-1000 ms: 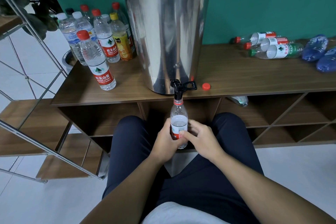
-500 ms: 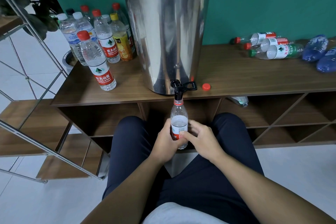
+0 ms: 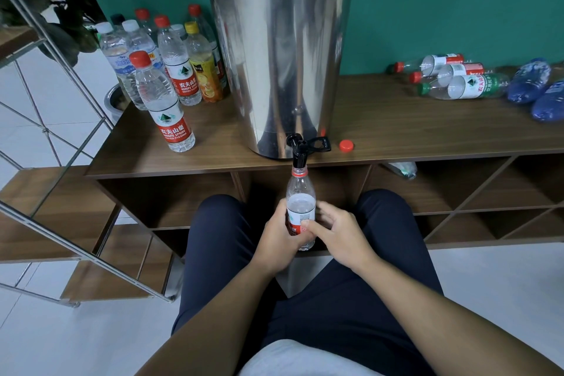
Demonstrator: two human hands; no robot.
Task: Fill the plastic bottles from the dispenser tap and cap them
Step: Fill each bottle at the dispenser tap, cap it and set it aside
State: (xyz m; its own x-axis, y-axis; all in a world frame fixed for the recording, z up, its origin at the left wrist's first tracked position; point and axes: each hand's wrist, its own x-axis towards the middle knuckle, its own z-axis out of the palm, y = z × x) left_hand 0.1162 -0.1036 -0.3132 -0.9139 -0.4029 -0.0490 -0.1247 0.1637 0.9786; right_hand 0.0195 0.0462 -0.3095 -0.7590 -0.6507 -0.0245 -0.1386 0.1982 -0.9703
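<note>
The bottle (image 3: 300, 192) is standing upright directly under the tap (image 3: 300, 148) of the steel dispenser (image 3: 279, 70), its uncapped neck touching the spout, at the front edge of the bench (image 3: 412, 128). Water is filling it to roughly the top of the label.

The left hand (image 3: 279, 241) is gripping the lower half of the bottle from 9 o'clock, fingers curled round the label and the forearm running down toward 7 o'clock. The right hand (image 3: 341, 235) is meeting the bottle from 3 o'clock: the thumb is pressing on the label front while the fingers are curling behind it. Its forearm is extending toward 5 o'clock. Both wrists are hanging above the person's knees.

A loose red cap (image 3: 346, 146) is lying on the bench at 3 o'clock of the tap, just beside the tap lever. A group of capped upright bottles (image 3: 164, 70) is standing at 10 o'clock of the dispenser. Several bottles lying on their sides (image 3: 451, 79) are resting at 2 o'clock.
</note>
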